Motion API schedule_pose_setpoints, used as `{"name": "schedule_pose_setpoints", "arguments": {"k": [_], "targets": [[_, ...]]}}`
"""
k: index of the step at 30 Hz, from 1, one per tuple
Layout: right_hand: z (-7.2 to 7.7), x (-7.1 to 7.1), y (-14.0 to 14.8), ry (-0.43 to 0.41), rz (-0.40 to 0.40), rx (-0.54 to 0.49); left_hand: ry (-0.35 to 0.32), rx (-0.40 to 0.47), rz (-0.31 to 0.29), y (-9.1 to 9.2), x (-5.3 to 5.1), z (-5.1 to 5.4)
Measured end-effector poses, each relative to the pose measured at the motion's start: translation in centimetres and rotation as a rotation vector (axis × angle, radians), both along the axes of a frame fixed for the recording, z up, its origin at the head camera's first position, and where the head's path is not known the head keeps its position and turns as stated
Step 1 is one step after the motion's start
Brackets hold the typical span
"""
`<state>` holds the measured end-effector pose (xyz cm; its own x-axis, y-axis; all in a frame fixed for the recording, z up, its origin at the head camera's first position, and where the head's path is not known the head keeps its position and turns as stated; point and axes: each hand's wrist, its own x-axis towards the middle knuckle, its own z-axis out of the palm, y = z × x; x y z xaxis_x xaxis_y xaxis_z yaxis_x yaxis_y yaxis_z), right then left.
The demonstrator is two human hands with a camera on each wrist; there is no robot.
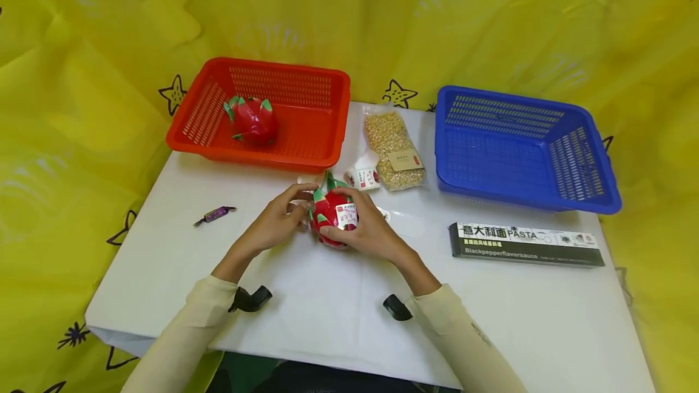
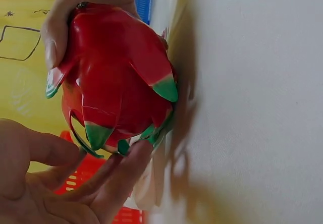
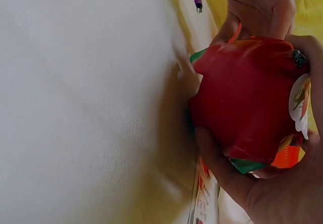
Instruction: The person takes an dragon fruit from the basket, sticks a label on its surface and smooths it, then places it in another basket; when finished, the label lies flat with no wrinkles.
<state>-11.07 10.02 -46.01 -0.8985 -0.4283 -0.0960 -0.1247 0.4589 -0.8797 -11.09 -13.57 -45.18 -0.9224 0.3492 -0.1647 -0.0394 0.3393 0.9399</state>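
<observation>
A red model dragon fruit (image 1: 327, 214) with green leaf tips and a white printed label (image 1: 346, 216) is just above the table's middle. My right hand (image 1: 368, 226) grips it from the right, with thumb and fingers spread round its side. My left hand (image 1: 281, 220) is at its left, fingers bent against the leafy end. In the left wrist view, the left fingers (image 2: 128, 176) touch the green tips of the dragon fruit (image 2: 113, 72). The right wrist view shows both hands about the dragon fruit (image 3: 247, 98), its label partly turned away.
Behind stand a red basket (image 1: 262, 162) with another dragon fruit (image 1: 253, 120) inside and a blue basket (image 1: 524, 196). A bag of corn kernels (image 1: 390, 138), a small labelled white item (image 1: 364, 178), a pasta box (image 1: 524, 244) and a purple wrapped candy (image 1: 215, 215) lie around.
</observation>
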Motion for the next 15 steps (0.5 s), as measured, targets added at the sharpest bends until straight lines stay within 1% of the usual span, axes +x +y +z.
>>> {"name": "schedule_pose_setpoints", "arguments": {"k": [2, 4, 7, 9, 12, 15], "targets": [[-0.2, -0.1, -0.2, 0.001, -0.020, -0.011, -0.016, 0.025, -0.001, -0.1, 0.2, -0.1], [-0.3, 0.0, -0.3, -0.006, -0.050, -0.029, -0.009, 0.034, -0.010, -0.1, 0.3, -0.1], [-0.4, 0.2, 0.0, -0.022, -0.099, -0.068, 0.033, 0.042, -0.031, 0.1, 0.4, 0.0], [-0.1, 0.3, 0.5, -0.027, -0.126, -0.091, 0.067, 0.045, -0.042, 0.5, 0.2, 0.3], [1.1, 0.2, 1.8, -0.016, -0.148, -0.116, 0.104, 0.043, -0.057, 1.2, -0.4, 1.0], [2.9, -0.1, 3.4, -0.016, -0.161, -0.147, 0.122, 0.030, -0.076, 2.1, -1.1, 1.9]]}}
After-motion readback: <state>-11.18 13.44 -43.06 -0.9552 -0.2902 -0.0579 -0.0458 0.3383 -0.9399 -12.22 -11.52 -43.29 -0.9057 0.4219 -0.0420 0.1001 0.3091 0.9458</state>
